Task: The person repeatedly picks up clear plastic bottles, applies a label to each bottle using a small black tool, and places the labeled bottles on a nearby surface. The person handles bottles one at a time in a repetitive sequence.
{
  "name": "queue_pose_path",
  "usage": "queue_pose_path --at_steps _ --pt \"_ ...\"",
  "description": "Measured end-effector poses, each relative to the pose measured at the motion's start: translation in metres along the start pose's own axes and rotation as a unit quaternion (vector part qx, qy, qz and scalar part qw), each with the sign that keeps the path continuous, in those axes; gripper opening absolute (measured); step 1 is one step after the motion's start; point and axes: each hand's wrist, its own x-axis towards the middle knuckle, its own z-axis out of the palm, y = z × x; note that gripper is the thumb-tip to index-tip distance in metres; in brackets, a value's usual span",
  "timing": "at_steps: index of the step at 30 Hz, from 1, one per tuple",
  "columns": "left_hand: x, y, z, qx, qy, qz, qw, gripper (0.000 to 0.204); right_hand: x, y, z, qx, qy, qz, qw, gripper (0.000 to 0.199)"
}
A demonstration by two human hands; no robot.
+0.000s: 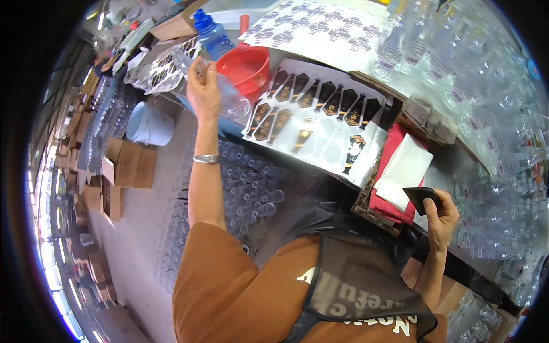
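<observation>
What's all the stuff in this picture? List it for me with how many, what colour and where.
clear bottle: one, transparent, in left hand
flat piece: one, black, in right hand
label sheet: at least one, white with black labels, bench centre
printed sheet: at least one, white, bench far side
pan: one, red, left of labels
blue bottle: one, blue, behind pan
white cloth: one, white, on red cloth
red cloth: one, red, right of labels
standing bottles: many, clear, right
floor bottles: many, clear, below bench
bucket: one, pale, left floor
boxes: many, brown, left
bracelet: one, silver, left wrist
left hand: one, bare, upper left
right hand: one, bare, right
</observation>
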Motion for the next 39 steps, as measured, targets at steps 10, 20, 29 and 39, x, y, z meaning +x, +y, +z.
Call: queue_pose_path --at_steps 10,20,29,39 --pt "0.003 0.007 -0.003 0.313 0.084 0.179 0.929 0.049 -0.011 -0.051 -0.057 0.025 0.038 0.033 0.998 0.028" --pt "-0.073 0.181 0.11 -0.07 -0.068 0.267 0.959 0.044 -0.085 -0.084 -0.358 0.065 0.548 -0.168 0.817 0.037" --pt "-0.121 0.24 0.131 -0.083 -0.192 0.271 0.94 0.043 -0.029 0.056 -0.588 -0.538 0.477 0.021 0.695 0.044" --pt "-0.148 0.249 0.126 -0.176 -0.255 0.181 0.933 0.034 -0.048 0.087 -0.565 -0.431 0.409 0.051 0.803 0.038"
